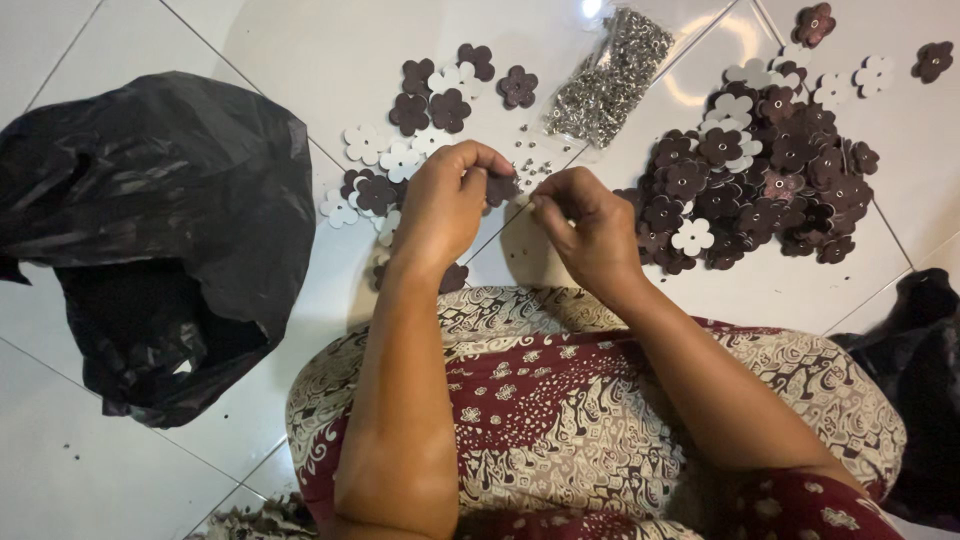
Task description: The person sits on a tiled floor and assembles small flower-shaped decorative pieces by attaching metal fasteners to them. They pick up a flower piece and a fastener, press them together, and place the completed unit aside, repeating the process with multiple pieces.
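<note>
Head view: one dark flower piece (501, 188) is pinched in the left hand (447, 205); right hand (590, 232) fingers are closed together beside it. Two flower heaps, one rivet bag (608, 80), one black bag (150, 230) are seen on the floor.

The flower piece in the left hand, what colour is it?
Dark brown, seen in the head view: the flower piece pinched by the left hand.

I see a clear plastic bag (608, 80) of small silver metal pieces lying on the white tiled floor (120, 470), and a crumpled black plastic bag (160, 230) well apart, far left.
</note>
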`<state>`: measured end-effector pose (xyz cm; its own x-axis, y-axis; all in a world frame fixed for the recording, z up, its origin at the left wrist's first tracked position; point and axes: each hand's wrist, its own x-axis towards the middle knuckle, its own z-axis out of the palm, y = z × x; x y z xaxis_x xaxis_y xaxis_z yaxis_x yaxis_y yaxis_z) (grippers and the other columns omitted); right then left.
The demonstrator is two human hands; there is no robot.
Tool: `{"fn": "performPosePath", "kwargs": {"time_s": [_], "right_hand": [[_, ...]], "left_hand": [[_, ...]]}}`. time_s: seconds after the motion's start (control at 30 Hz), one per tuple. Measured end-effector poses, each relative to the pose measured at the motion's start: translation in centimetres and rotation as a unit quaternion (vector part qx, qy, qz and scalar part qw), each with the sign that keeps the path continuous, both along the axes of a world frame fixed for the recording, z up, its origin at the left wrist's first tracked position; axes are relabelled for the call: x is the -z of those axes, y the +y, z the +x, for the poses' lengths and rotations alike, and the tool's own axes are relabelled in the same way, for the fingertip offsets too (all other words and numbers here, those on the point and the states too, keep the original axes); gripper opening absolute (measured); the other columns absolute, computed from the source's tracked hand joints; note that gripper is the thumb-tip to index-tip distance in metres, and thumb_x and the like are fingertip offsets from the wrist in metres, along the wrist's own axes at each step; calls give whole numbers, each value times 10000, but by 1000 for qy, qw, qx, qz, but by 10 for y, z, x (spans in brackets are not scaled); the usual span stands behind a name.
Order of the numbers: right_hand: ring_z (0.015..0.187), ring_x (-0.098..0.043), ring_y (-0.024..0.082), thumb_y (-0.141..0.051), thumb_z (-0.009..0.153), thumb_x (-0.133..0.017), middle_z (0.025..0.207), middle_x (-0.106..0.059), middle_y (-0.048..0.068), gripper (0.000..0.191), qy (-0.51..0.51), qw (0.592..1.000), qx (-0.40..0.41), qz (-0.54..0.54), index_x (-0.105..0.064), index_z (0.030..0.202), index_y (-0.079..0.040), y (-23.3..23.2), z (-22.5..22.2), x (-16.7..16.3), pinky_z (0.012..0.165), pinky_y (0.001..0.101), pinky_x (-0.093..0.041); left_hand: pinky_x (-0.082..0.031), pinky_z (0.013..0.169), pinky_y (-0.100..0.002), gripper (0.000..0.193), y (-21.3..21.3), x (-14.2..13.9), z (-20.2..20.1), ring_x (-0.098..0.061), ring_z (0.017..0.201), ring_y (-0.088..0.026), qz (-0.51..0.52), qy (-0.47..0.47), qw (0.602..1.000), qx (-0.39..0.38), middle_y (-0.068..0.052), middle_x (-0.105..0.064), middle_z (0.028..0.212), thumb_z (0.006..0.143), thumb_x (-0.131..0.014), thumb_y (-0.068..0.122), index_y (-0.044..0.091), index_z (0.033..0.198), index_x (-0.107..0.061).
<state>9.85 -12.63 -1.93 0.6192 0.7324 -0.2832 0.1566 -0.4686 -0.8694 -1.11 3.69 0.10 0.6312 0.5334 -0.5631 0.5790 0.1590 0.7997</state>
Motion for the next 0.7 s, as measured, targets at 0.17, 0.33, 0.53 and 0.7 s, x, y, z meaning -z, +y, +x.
{"fn": "performPosePath", "kwargs": {"time_s": [0.17,0.33,0.53,0.7], "right_hand": [[860,-754,118,-62,973,-702,939,-761,76,134,171,983,55,47,-707,1074,25,4,2,-7,796,280,-646],[883,-745,116,-12,936,-721,961,-769,81,169,197,977,65,45,-728,1099,33,3,6,-8,836,285,-650],[911,-713,96,-23,965,-718,993,-759,52,143,116,990,58,50,-749,1101,9,2,1,0,839,247,-591],[967,-643,107,-34,956,-769,1029,-666,34,146,-57,996,0,67,-770,1100,-63,3,1,-3,856,262,-557]], "left_hand": [[-574,793,-297,247,-1,7,1,-720,883,-114,55,-47,997,3,-44,-709,1076,946,-543,61,88,1057,-762],[-567,739,-303,222,-1,3,-1,-706,841,-144,10,-21,1000,15,-25,-690,1094,879,-652,82,86,1087,-731],[-581,771,-285,399,-2,1,1,-718,904,-127,-12,-47,999,15,-46,-740,1062,883,-688,79,98,1274,-614],[-605,748,-266,495,-2,3,2,-724,842,-117,-65,-40,997,1,-57,-738,1071,914,-651,72,90,1388,-505]]}}
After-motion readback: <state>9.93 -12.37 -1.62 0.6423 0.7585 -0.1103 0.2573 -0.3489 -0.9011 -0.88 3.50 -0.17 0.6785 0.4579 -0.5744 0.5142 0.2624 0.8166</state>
